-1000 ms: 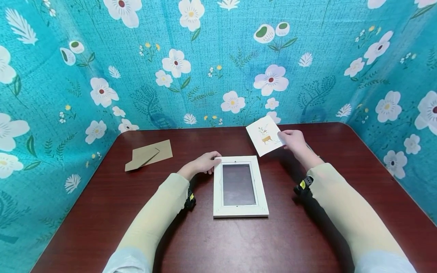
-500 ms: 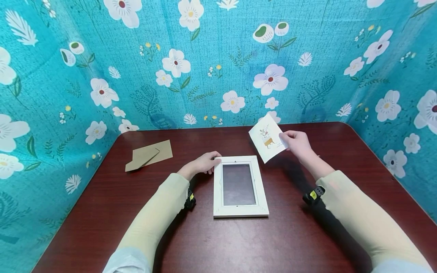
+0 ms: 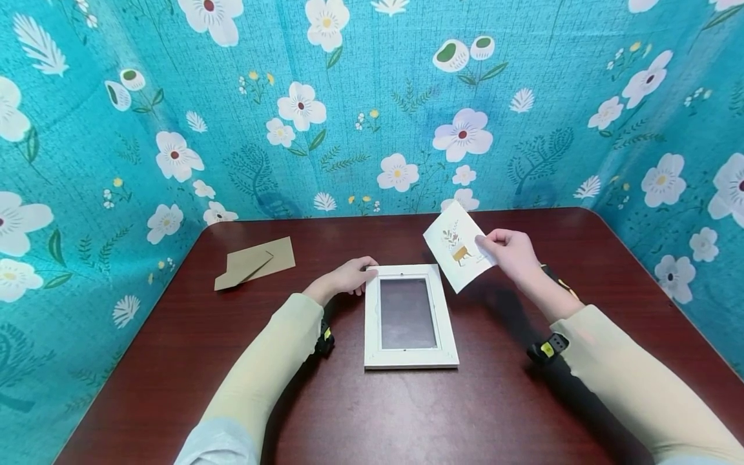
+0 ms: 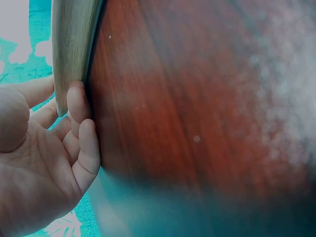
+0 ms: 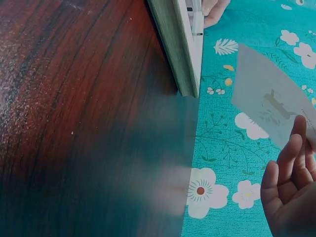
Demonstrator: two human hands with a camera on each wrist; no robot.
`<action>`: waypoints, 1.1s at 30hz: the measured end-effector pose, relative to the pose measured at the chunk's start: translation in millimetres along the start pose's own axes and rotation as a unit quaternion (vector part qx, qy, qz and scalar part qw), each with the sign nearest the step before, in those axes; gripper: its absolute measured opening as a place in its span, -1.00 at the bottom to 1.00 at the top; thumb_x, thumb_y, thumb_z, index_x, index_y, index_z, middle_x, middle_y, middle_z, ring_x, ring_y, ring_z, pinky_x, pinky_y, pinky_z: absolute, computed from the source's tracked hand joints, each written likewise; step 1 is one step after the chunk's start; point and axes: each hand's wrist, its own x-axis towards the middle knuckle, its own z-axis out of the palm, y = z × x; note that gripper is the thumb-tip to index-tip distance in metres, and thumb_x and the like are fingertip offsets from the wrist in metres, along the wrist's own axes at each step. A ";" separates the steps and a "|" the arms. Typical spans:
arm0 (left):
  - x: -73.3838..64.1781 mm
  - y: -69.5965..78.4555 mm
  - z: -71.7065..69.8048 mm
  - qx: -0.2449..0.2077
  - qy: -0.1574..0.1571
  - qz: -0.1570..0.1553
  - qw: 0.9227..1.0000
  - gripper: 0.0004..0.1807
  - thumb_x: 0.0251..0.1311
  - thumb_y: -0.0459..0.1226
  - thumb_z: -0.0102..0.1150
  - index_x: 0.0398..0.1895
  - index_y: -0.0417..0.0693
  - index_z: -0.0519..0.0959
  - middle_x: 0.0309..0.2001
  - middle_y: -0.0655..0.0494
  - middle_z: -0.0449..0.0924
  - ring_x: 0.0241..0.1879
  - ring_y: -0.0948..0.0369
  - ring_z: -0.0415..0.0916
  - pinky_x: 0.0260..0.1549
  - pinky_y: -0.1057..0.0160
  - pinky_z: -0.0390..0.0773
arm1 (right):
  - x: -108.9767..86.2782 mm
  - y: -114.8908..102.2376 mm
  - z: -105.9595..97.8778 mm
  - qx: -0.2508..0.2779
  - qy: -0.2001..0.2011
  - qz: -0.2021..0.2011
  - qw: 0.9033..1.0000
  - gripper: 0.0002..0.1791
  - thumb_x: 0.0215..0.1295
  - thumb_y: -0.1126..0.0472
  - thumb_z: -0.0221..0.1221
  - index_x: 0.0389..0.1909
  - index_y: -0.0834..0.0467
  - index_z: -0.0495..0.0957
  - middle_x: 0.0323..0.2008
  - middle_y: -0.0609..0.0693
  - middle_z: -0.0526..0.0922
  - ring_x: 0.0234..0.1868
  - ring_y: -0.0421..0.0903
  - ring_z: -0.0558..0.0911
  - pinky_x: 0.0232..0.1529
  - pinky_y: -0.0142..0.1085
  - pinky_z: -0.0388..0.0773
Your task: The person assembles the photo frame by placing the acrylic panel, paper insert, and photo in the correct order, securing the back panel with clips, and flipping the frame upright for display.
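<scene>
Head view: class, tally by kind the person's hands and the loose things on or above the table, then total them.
Hands, left hand and right hand: 2
Frame: 1
Card: 1
Brown board: 1
Total: 5

The head view looks forward and down over the worktop (image 3: 418, 413); close-in wrist views at the left hand (image 4: 47, 158) and right hand (image 5: 295, 210) share the picture frame (image 3: 411, 358).
</scene>
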 end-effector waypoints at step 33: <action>-0.3 0.8 -0.1 -0.002 0.002 -0.002 1.000 -0.69 0.49 -0.18 -0.10 0.18 -0.07 0.42 -0.53 0.01 0.42 -0.58 0.14 0.42 -0.59 0.29 0.37 | -48.9 -36.0 11.4 -0.105 -0.077 -0.118 0.985 -0.75 0.33 0.25 0.16 -0.57 0.13 0.52 -0.49 0.04 0.71 -0.50 -0.11 0.67 -0.77 -0.31 0.14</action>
